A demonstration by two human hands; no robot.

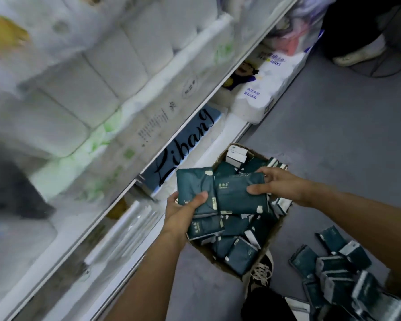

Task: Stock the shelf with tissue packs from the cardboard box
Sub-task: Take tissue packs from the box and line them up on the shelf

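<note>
Left grip: my left hand (183, 210) holds a dark green tissue pack (193, 191), thumb curled over its front face, fingers hidden behind it.
Right grip: my right hand (280, 186) pinches a second tissue pack (240, 194), thumb on the front near its right edge, fingers curled over the top.
The two packs: side by side between my grips, edges touching or overlapping, both lifted just above the box.
Cardboard box (272, 237): on the floor directly beneath both grips, open, holding a loose heap of the same green packs, with two small white boxes (236, 154) at its far end.
Shelf (171, 126): to the left of my left grip, its white edge running diagonally; blurred white paper rolls above, a blue pack lettered "Libang" (183, 149) on the level below.
Loose packs (333, 274): a pile on the grey floor below my right forearm.
Shoe (262, 272): beside the box's near corner.
</note>
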